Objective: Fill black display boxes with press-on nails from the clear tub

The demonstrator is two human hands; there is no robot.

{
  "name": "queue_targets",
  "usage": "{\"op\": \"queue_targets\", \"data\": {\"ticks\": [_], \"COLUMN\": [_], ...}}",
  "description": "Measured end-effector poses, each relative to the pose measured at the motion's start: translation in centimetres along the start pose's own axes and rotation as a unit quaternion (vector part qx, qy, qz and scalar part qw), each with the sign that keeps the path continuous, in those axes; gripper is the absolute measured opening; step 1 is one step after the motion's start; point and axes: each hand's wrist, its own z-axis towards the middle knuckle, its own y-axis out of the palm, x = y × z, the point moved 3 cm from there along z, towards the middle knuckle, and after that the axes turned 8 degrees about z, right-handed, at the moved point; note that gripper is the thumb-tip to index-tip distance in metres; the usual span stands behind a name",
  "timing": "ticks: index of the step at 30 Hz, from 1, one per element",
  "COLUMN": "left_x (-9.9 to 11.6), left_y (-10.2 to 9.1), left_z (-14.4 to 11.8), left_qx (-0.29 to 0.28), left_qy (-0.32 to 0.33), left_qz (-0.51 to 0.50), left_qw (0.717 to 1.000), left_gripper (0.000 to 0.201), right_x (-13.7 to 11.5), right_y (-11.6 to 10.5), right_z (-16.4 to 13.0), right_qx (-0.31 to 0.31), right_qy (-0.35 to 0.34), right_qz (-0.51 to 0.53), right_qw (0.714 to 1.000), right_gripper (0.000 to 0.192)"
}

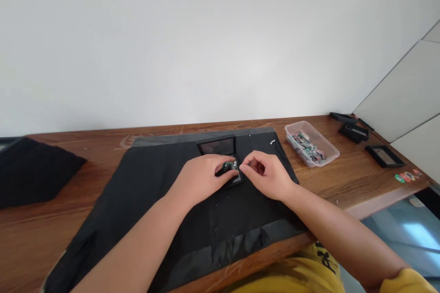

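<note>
Head view: left hand (199, 178) pinching a small green-patterned piece (230, 166) over an open black case (222, 153), mid-mat on the black cloth (144, 201). Right hand (268, 175) just beside, fingertips pressed together near the piece. Clear tub (311, 146) of similar pieces far right on the wooden table (360, 183).

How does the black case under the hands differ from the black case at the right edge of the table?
The open black case lies on the black mat, lid raised; the flat black case lies on bare wood. The left hand and right hand work a small greenish piece over the open case; the flat black case is untouched. Both are black and rectangular.
</note>
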Motion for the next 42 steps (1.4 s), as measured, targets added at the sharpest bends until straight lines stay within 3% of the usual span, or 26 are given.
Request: {"op": "queue_targets", "data": {"ticks": [5, 11, 15, 22, 31, 38, 42], "left_x": [0.4, 0.3, -0.3, -0.5, 0.6, 0.4, -0.3], "left_y": [0.2, 0.4, 0.2, 0.0, 0.6, 0.8, 0.1], "left_z": [0.0, -0.2, -0.4, -0.6, -0.3, -0.4, -0.8], "left_qx": [-0.034, -0.011, -0.024, 0.031, 0.047, 0.040, 0.068], "left_qy": [0.005, 0.018, 0.008, -0.002, -0.053, -0.046, -0.039], "left_qz": [-0.001, -0.024, -0.011, -0.005, 0.039, 0.039, 0.021], "left_qw": [0.999, 0.999, 1.000, 0.999, 0.997, 0.997, 0.997], "left_gripper": [0.033, 0.033, 0.034, 0.034, 0.029, 0.033, 0.037], "right_x": [0.1, 0.2, 0.1, 0.3, 0.3, 0.0, -0.1], "right_y": [0.0, -0.1, 0.0, 0.1, 0.1, -0.4, -0.7], "right_z": [0.0, 0.1, 0.0, -0.1, -0.2, 0.0, -0.1], "right_qx": [-0.003, -0.009, -0.011, -0.021, -0.008, 0.000, 0.012], "right_qy": [-0.001, 0.001, 0.004, 0.004, -0.008, -0.013, -0.030], "right_qz": [-0.004, -0.011, -0.014, -0.020, -0.010, -0.011, -0.007], "right_qw": [1.000, 1.000, 1.000, 1.000, 1.000, 1.000, 0.999], "right_gripper": [0.018, 0.019, 0.020, 0.016, 0.020, 0.020, 0.019]}}
